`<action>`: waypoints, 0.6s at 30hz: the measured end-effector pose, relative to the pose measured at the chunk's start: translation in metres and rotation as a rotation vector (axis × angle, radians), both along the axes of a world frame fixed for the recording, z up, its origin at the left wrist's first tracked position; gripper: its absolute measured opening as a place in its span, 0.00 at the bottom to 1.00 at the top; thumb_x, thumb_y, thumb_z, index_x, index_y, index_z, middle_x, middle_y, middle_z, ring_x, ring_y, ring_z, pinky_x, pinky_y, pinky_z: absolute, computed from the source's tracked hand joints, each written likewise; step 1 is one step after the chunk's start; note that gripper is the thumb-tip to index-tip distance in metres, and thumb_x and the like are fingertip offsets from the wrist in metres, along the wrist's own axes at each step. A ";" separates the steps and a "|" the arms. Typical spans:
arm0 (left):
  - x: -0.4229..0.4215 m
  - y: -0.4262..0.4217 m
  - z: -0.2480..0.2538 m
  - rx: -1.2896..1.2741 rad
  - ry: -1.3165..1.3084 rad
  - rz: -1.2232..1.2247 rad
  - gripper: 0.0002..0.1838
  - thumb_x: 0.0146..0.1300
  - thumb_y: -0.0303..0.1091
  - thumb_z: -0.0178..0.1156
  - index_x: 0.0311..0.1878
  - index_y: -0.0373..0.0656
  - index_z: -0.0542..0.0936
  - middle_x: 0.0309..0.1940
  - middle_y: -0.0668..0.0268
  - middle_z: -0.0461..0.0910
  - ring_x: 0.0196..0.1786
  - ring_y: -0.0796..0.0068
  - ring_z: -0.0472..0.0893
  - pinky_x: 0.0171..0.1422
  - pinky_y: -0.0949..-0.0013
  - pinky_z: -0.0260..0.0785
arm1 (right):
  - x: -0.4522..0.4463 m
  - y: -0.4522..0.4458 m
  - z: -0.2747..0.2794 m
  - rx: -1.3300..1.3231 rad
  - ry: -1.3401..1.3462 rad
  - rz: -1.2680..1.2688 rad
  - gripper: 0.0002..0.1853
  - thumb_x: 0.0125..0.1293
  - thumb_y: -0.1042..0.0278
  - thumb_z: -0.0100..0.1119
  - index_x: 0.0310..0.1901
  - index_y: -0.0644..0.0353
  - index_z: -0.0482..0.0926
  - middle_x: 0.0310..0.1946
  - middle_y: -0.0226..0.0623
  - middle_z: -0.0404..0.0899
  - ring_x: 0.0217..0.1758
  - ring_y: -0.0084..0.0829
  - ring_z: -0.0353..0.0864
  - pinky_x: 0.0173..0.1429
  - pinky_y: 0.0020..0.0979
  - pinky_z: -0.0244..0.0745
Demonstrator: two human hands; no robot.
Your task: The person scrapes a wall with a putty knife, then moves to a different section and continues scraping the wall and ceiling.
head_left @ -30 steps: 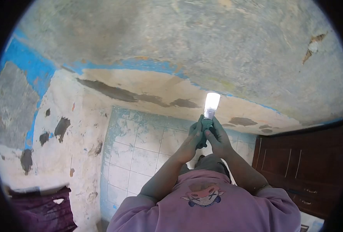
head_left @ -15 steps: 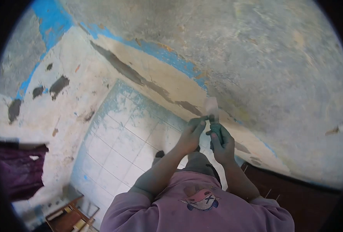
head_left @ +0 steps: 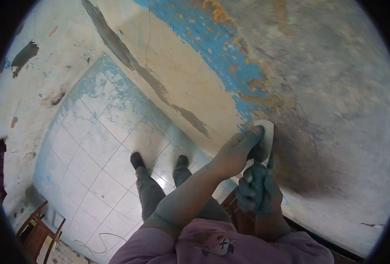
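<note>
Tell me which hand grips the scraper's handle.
The right hand, wrapped around the scraper's handle; the left hand instead touches the blade.

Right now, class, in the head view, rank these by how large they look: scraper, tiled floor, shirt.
Largest to smallest, counting only visible parts:
1. tiled floor
2. shirt, cut off by the frame
3. scraper

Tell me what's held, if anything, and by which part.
Flat-bladed scraper: the right hand grips its handle; the left hand touches the blade, whether pinching it is unclear.
</note>
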State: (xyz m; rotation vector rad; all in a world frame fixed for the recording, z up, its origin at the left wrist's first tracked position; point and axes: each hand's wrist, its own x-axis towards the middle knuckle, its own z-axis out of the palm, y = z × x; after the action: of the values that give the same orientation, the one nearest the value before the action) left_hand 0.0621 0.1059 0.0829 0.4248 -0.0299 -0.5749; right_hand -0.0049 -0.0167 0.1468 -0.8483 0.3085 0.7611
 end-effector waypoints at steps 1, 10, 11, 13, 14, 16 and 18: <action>0.002 0.002 0.001 -0.020 0.004 -0.003 0.25 0.69 0.50 0.38 0.33 0.37 0.74 0.25 0.60 0.76 0.29 0.71 0.77 0.36 0.71 0.69 | -0.002 0.001 -0.002 0.043 -0.014 -0.009 0.25 0.65 0.47 0.45 0.49 0.64 0.64 0.27 0.30 0.65 0.21 0.20 0.61 0.21 0.19 0.57; 0.006 0.014 0.009 -0.193 0.035 -0.140 0.26 0.69 0.51 0.36 0.27 0.40 0.71 0.22 0.64 0.73 0.26 0.78 0.75 0.31 0.76 0.68 | -0.014 0.023 -0.007 -0.578 -0.208 -0.168 0.27 0.65 0.43 0.41 0.54 0.58 0.58 0.29 0.30 0.64 0.18 0.18 0.60 0.19 0.20 0.58; 0.006 0.014 0.008 -0.176 0.017 -0.134 0.25 0.69 0.52 0.36 0.28 0.40 0.71 0.22 0.65 0.73 0.26 0.79 0.74 0.31 0.77 0.67 | -0.015 0.017 -0.009 -0.444 -0.233 -0.099 0.26 0.67 0.48 0.42 0.59 0.56 0.52 0.38 0.32 0.65 0.24 0.17 0.61 0.21 0.18 0.60; 0.005 0.013 0.007 -0.163 -0.001 -0.127 0.25 0.69 0.52 0.37 0.28 0.40 0.71 0.22 0.66 0.73 0.26 0.80 0.73 0.30 0.78 0.66 | -0.015 0.017 -0.012 -0.451 -0.253 -0.123 0.28 0.67 0.49 0.41 0.62 0.55 0.49 0.40 0.34 0.66 0.24 0.18 0.63 0.22 0.18 0.60; 0.004 0.011 0.007 -0.232 0.025 -0.095 0.24 0.69 0.51 0.38 0.29 0.39 0.71 0.22 0.65 0.73 0.25 0.77 0.75 0.29 0.76 0.68 | -0.015 0.018 -0.014 -0.456 -0.274 -0.149 0.31 0.68 0.49 0.40 0.65 0.55 0.45 0.42 0.35 0.67 0.25 0.18 0.64 0.22 0.18 0.61; 0.001 0.009 0.007 -0.302 0.051 -0.056 0.24 0.69 0.50 0.40 0.29 0.39 0.71 0.21 0.64 0.74 0.24 0.75 0.77 0.28 0.73 0.70 | -0.018 0.023 -0.013 -0.487 -0.250 -0.192 0.31 0.68 0.51 0.39 0.65 0.57 0.44 0.44 0.38 0.67 0.25 0.18 0.65 0.22 0.18 0.61; -0.004 0.010 0.007 -0.214 -0.001 0.006 0.22 0.69 0.48 0.41 0.31 0.38 0.72 0.21 0.66 0.73 0.24 0.78 0.75 0.29 0.75 0.68 | -0.018 0.023 -0.013 -0.513 -0.230 -0.234 0.31 0.69 0.53 0.38 0.66 0.58 0.43 0.46 0.40 0.67 0.26 0.19 0.66 0.22 0.17 0.61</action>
State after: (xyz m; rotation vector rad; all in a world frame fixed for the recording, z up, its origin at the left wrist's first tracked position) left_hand 0.0581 0.1158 0.0901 0.2168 -0.0900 -0.5594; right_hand -0.0233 0.0067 0.1340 -1.3450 0.3968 0.3602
